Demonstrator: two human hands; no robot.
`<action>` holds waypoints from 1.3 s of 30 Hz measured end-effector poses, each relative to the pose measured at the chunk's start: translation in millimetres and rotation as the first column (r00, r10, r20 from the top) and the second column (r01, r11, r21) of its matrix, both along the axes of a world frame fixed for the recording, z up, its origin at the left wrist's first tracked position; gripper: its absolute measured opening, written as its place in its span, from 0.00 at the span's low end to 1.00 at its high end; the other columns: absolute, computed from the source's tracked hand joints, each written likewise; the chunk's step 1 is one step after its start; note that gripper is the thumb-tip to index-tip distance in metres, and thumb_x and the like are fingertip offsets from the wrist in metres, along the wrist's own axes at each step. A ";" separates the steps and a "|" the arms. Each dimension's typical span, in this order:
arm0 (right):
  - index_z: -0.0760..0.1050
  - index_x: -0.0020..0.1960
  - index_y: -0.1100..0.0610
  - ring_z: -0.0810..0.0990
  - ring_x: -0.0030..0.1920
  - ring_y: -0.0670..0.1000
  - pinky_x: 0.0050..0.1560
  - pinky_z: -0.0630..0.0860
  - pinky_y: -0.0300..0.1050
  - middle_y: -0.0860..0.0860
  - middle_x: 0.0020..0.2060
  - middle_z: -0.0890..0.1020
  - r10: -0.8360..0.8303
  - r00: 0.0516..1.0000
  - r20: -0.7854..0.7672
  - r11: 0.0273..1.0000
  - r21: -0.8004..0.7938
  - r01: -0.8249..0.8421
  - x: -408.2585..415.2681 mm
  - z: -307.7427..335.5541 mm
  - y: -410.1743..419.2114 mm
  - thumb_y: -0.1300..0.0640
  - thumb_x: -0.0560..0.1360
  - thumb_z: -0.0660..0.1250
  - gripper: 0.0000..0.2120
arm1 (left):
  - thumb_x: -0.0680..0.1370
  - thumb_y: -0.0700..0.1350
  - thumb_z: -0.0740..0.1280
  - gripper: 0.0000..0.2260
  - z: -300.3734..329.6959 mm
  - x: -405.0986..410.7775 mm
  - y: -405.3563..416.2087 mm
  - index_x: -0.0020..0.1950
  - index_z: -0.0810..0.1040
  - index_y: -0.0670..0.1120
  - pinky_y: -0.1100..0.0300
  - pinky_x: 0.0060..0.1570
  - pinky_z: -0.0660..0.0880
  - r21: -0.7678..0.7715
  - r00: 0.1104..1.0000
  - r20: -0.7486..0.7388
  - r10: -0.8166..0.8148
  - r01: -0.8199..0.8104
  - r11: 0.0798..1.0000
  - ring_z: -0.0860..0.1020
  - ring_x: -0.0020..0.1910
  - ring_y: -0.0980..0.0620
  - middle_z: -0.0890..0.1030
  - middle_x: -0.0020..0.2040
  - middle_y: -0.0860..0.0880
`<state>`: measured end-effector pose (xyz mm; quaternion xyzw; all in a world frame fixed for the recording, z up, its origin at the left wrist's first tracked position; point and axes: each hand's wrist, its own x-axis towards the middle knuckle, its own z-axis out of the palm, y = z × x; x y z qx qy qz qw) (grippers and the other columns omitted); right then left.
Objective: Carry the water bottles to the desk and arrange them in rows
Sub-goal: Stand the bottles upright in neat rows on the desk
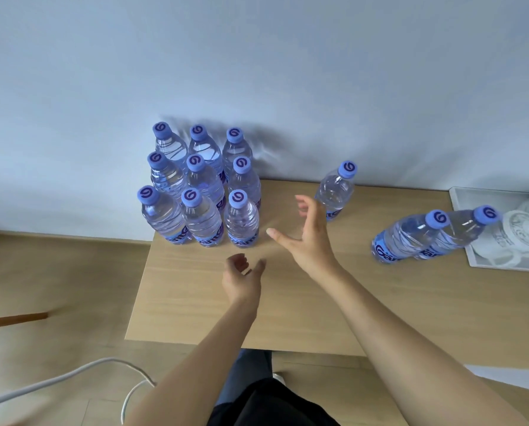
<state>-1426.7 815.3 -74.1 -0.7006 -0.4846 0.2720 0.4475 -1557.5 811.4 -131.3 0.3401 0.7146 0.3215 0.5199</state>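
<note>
3x3 block [201, 192] set on counter [287, 302]; both hands empty, fingers spread, right hand [306, 241] reaching lone bottle [335, 192] — next needs grip, slide beside block.

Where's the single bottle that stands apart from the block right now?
The lone bottle stands upright at the desk's back edge by the wall, right of the nine-bottle block, just beyond the right hand.

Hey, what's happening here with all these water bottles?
A person is arranging water bottles on a wooden desk. Nine stand in a three-by-three block at the desk's back left corner. Three more stand apart: a single bottle and a pair beside a white tray. The right hand is open near the single bottle; the left hand is open and empty.
</note>
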 end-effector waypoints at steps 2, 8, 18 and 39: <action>0.65 0.69 0.61 0.70 0.63 0.54 0.67 0.68 0.49 0.50 0.59 0.67 -0.080 0.997 -0.022 0.997 0.011 0.080 10.9 1.0 -10.0 0.57 0.69 0.79 0.35 | 0.72 0.44 0.76 0.17 6.7 8.4 -6.0 0.57 0.75 0.46 0.61 0.50 0.70 0.006 0.995 0.026 -0.092 0.092 0.996 0.77 0.50 0.56 0.79 0.55 0.49; 0.64 0.66 0.51 0.70 0.63 0.51 0.63 0.71 0.47 0.44 0.59 0.67 -0.257 0.964 -0.064 0.964 0.058 0.260 49.1 5.7 -22.0 0.55 0.70 0.78 0.32 | 0.73 0.44 0.75 0.16 33.7 43.4 0.9 0.57 0.75 0.47 0.59 0.59 0.71 0.125 0.915 0.066 -0.397 0.387 0.913 0.75 0.59 0.55 0.78 0.56 0.53; 0.62 0.72 0.57 0.65 0.69 0.51 0.66 0.63 0.41 0.47 0.63 0.64 -0.412 0.906 -0.096 0.910 0.003 0.414 91.3 8.1 17.8 0.55 0.69 0.79 0.39 | 0.74 0.46 0.73 0.24 45.4 74.8 53.7 0.68 0.71 0.47 0.57 0.66 0.68 0.183 0.764 -0.108 -0.636 0.644 0.742 0.70 0.67 0.57 0.75 0.65 0.54; 0.76 0.48 0.57 0.81 0.45 0.48 0.45 0.75 0.40 0.51 0.42 0.83 -0.395 0.885 -0.247 0.918 -0.143 0.370 94.8 12.5 56.1 0.53 0.69 0.78 0.14 | 0.69 0.46 0.77 0.33 28.7 88.2 95.4 0.70 0.67 0.51 0.69 0.56 0.66 0.132 0.597 -0.102 -0.795 0.801 0.584 0.69 0.63 0.63 0.72 0.65 0.57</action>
